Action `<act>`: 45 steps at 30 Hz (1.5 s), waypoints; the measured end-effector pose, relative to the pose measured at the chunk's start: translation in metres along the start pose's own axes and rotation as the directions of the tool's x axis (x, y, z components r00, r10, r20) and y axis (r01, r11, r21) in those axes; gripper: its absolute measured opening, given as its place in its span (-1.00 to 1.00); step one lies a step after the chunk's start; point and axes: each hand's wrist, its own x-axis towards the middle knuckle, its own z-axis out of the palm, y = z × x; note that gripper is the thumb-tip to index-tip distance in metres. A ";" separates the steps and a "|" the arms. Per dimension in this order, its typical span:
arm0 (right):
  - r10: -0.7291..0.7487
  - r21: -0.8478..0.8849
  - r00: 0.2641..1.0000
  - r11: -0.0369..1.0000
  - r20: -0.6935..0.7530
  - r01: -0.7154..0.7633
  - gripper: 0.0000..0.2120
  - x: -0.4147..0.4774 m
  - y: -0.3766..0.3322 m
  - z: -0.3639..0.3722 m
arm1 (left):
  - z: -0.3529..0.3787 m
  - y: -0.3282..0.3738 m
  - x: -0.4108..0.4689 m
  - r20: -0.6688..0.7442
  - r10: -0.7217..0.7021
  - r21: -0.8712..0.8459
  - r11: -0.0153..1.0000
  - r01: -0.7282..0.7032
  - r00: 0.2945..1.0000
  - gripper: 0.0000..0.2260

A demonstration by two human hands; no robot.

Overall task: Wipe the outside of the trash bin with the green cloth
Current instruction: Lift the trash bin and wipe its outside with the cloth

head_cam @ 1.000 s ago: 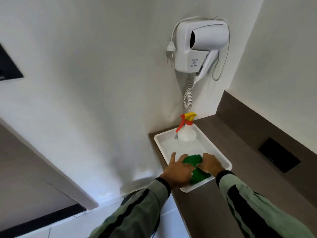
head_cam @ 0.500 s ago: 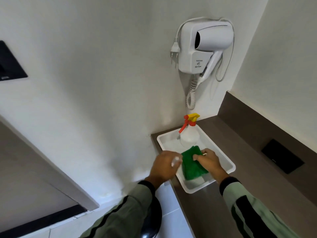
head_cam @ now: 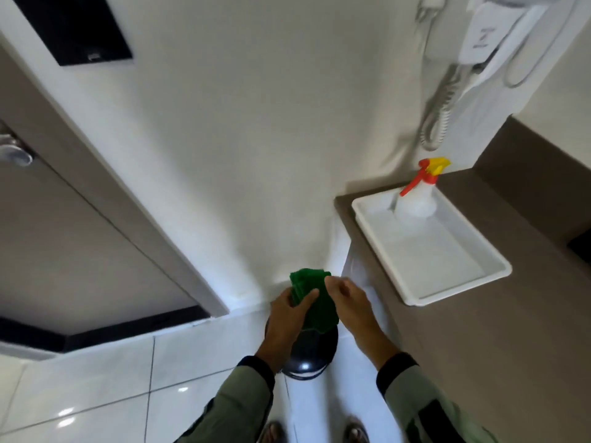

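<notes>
The green cloth point(head_cam: 315, 298) is held up in front of me, gripped by both hands. My left hand point(head_cam: 289, 318) holds its left side with the thumb across the front. My right hand point(head_cam: 350, 302) pinches its upper right edge. Directly below the hands stands the trash bin point(head_cam: 315, 354), dark and glossy with a rounded lid, on the white tiled floor by the wall. My hands and the cloth hide most of the bin.
A white tray point(head_cam: 447, 289) sits on the brown counter point(head_cam: 511, 330) to the right, with a spray bottle point(head_cam: 419, 193) at its far end. A wall-mounted hair dryer point(head_cam: 499, 36) hangs above. A door point(head_cam: 64, 238) stands at the left. My feet show at the bottom edge.
The cloth has been lifted out of the tray and carried left and down over the bin. My view has tilted down toward the floor.
</notes>
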 end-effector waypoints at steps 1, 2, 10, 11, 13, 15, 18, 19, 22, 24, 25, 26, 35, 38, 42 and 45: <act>0.104 0.153 0.988 0.981 0.115 -0.121 -0.59 -0.009 0.013 0.009 | -0.002 -0.008 -0.010 0.043 -0.032 0.000 0.999 0.032 0.999 -0.76; 0.187 0.257 0.960 0.936 0.209 -0.239 -0.52 -0.011 0.026 0.015 | -0.002 -0.014 -0.015 0.079 -0.091 0.008 0.996 0.091 0.993 -0.70; 0.525 0.497 0.838 0.693 0.148 -0.522 -0.72 -0.008 0.163 -0.009 | 0.015 -0.091 0.010 0.250 -0.312 0.352 0.911 0.215 0.917 -0.33; 0.589 0.505 0.803 0.668 0.089 -0.546 -0.73 -0.001 0.198 -0.009 | 0.016 -0.122 0.031 0.209 -0.272 0.497 0.857 0.137 0.939 -0.37; 0.698 0.468 0.713 0.655 -0.074 -0.593 -0.71 0.016 0.275 -0.006 | 0.020 -0.190 0.081 0.136 -0.117 0.825 0.564 -0.047 0.984 -0.56; 0.742 0.381 0.633 0.663 -0.220 -0.645 -0.65 0.034 0.352 0.003 | 0.034 -0.255 0.131 0.175 -0.041 0.953 0.258 -0.158 0.984 -0.65; 0.739 0.221 0.574 0.662 -0.352 -0.716 -0.64 0.049 0.438 0.022 | 0.065 -0.323 0.194 0.212 -0.036 0.977 0.019 -0.211 0.977 -0.40; 0.730 0.183 0.576 0.664 -0.368 -0.725 -0.65 0.056 0.461 0.027 | 0.076 -0.344 0.215 0.186 -0.018 0.982 -0.004 -0.186 0.982 -0.27; 0.710 0.088 0.598 0.668 -0.372 -0.739 -0.74 0.063 0.507 0.040 | 0.097 -0.396 0.251 0.065 -0.028 0.996 0.067 -0.063 0.998 0.02; 0.693 0.045 0.628 0.684 -0.355 -0.729 -0.79 0.065 0.520 0.043 | 0.102 -0.417 0.260 -0.016 -0.017 0.987 0.157 0.019 1.000 0.11; 0.681 0.005 0.643 0.688 -0.351 -0.726 -0.81 0.070 0.531 0.042 | 0.109 -0.431 0.267 -0.043 -0.007 0.981 0.191 0.043 0.999 0.13; 0.671 -0.020 0.659 0.696 -0.340 -0.718 -0.82 0.073 0.532 0.042 | 0.111 -0.436 0.269 -0.070 0.017 0.976 0.208 0.065 0.997 0.14; 0.612 -0.052 0.722 0.751 -0.322 -0.659 -0.89 0.103 0.517 0.052 | 0.099 -0.444 0.268 -0.072 -0.017 0.963 0.261 0.074 0.997 0.23; 0.620 -0.013 0.737 0.763 -0.268 -0.647 -0.91 0.118 0.506 0.062 | 0.060 -0.439 0.256 -0.030 -0.041 0.958 0.284 0.041 0.999 0.29; 0.598 0.029 0.784 0.798 -0.164 -0.602 -0.67 0.139 0.495 0.089 | -0.032 -0.429 0.247 0.009 -0.025 0.929 0.369 0.001 1.000 0.34; 0.498 -0.051 0.847 0.856 -0.186 -0.514 -0.61 0.162 0.489 0.117 | -0.096 -0.412 0.248 -0.018 0.043 0.871 0.492 -0.006 0.999 0.14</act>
